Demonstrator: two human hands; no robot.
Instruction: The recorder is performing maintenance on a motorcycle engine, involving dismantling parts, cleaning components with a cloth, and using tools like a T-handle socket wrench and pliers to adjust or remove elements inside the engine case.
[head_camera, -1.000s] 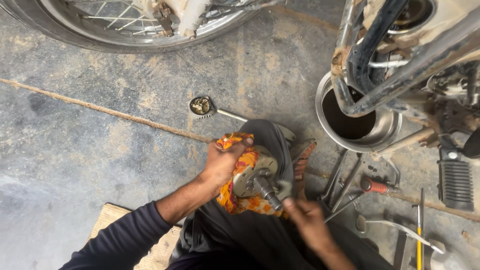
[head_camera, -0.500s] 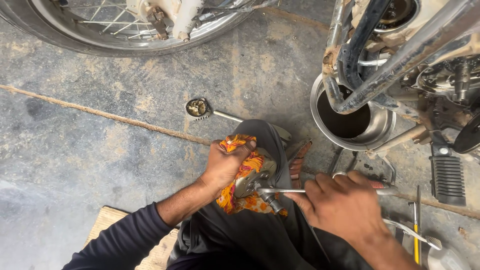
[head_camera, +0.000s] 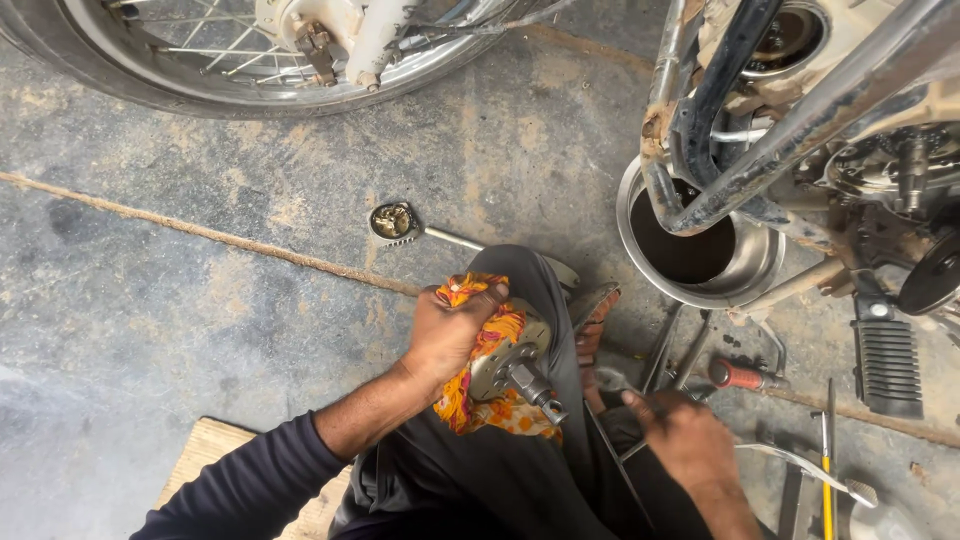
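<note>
The orange patterned rag (head_camera: 480, 350) covered most of the round metal part (head_camera: 505, 362), and the left hand (head_camera: 447, 335) hid the rag's upper fold. What the right hand (head_camera: 680, 440) gripped could not be told, its fingers curled over the thing. The wheel (head_camera: 250, 60) was cut off by the top edge, the motorcycle frame (head_camera: 800, 110) by the top and right edges. The bottom edge cropped the wooden board (head_camera: 215, 455) and the yellow-handled tool (head_camera: 828, 470).
</note>
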